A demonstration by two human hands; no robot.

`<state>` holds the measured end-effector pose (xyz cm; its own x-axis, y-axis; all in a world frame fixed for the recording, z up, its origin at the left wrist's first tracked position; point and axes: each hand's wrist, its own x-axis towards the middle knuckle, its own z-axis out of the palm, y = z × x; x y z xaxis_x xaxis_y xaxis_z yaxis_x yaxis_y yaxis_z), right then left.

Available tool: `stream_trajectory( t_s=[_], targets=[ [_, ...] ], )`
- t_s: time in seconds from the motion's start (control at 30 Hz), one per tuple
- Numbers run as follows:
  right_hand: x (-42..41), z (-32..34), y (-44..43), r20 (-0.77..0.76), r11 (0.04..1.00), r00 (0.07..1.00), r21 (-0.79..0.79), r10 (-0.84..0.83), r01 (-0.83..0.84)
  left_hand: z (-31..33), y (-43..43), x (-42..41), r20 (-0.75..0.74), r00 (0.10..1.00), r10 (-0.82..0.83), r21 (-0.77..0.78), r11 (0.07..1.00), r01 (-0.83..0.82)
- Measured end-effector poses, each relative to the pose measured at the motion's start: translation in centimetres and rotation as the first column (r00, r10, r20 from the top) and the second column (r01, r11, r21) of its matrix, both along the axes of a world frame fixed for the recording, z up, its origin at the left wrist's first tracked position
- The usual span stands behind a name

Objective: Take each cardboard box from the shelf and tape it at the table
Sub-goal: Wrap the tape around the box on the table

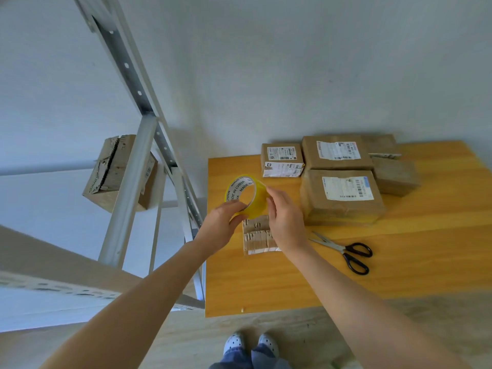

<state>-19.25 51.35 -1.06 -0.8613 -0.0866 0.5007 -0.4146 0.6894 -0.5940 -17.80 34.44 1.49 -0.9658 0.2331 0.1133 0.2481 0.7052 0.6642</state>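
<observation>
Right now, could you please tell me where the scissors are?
In the head view, the scissors lie on the wooden table, right of the right hand, just in front of the nearest labelled box.

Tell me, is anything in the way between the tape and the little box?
Nothing visible. The left hand and right hand hold the tape just above the box; the scissors lie to its right.

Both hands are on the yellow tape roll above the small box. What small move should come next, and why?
Probably pull the tape's end free and draw it down onto the small box. The left hand grips the tape roll, the fingers of the right hand pinch at its rim, no strip is out yet, and the box lies directly below on the table.
</observation>
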Motion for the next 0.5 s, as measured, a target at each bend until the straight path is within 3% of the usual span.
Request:
stream_trajectory(
  t_s=[0.27, 0.5],
  targets=[
    [0.1, 0.5, 0.7, -0.036, 0.998, 0.998, -0.016, -0.059, 0.059, -0.1, -0.3, 0.6, 0.065, 0.996, -0.054, -0.065, 0.996, 0.058],
    [0.4, 1.1, 1.2, 0.142, 1.0, 0.99, -0.02, 0.024, -0.022, 0.5, -2.0, -0.6, 0.151, 0.989, 0.001, -0.318, 0.947, 0.047]
  ],
)
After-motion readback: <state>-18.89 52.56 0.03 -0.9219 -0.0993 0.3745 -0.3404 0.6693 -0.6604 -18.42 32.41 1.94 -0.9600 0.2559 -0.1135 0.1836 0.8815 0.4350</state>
